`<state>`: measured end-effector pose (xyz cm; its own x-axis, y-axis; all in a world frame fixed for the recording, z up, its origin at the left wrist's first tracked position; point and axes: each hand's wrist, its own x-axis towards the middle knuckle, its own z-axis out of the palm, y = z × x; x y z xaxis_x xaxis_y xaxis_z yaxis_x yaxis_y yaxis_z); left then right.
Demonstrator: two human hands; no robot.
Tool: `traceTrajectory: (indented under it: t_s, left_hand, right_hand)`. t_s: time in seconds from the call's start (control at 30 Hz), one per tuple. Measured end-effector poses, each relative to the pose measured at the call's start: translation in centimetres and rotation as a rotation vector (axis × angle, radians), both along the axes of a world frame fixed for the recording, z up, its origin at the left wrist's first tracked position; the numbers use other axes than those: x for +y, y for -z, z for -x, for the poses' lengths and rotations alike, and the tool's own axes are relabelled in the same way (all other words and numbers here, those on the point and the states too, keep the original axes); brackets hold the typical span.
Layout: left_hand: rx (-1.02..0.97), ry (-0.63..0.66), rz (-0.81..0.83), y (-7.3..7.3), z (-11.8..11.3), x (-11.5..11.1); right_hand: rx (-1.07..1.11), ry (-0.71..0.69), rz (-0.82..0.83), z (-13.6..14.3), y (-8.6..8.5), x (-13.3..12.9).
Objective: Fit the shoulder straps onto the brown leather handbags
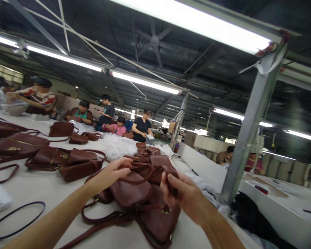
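A pile of reddish-brown leather handbags [131,190] lies on the white table in front of me. My right hand [185,193] is closed around a brown leather strap [169,170], raised at the pile's right side. Under that hand lies a bag with metal fittings [159,221], its long strap trailing toward me. My left hand [118,170] reaches over the pile's left side, fingers loosely stretched out and holding nothing I can see. Whether its fingertips touch the leather, I cannot tell.
More brown handbags [79,162] spread across the table to the left. Clear plastic wrapping [118,147] lies behind the pile. A white partition [204,167] and a metal post [251,124] stand to the right. Several people work farther back. A dark cord [18,228] lies at the near left.
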<state>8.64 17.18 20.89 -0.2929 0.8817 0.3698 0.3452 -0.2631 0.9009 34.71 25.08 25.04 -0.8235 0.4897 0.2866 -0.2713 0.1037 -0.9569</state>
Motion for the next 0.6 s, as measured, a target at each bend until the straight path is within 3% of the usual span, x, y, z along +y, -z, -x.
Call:
traceTrajectory:
  t_s: [0.07,0.13,0.23,0.3,0.4,0.5,0.6]
  left_hand:
    - [0.059,-0.087,-0.027,0.6,0.6,-0.2]
    - [0.095,-0.137,-0.003,2.1,0.8,-0.4]
    - [0.091,-0.059,0.134,4.7,-0.2,-0.7]
    - [0.068,0.069,0.225,6.0,-2.0,-1.0]
    - [0.022,0.293,0.293,7.3,-5.6,-1.7]
    - [-0.211,0.516,0.306,8.9,-9.4,-2.8]
    - [-0.415,0.617,0.36,11.3,-11.2,-3.5]
  right_hand:
    - [0.099,0.03,-0.065,-1.0,-5.5,-0.3]
    - [0.168,0.036,-0.132,-1.9,-9.9,-0.5]
    - [0.242,0.062,-0.253,-2.2,-14.0,-0.7]
    - [0.26,0.1,-0.304,-1.8,-15.1,-0.4]
    - [0.285,0.173,-0.294,-0.7,-14.8,0.5]
    - [0.361,0.234,-0.211,0.3,-14.0,1.5]
    - [0.413,0.309,-0.139,0.9,-14.0,2.4]
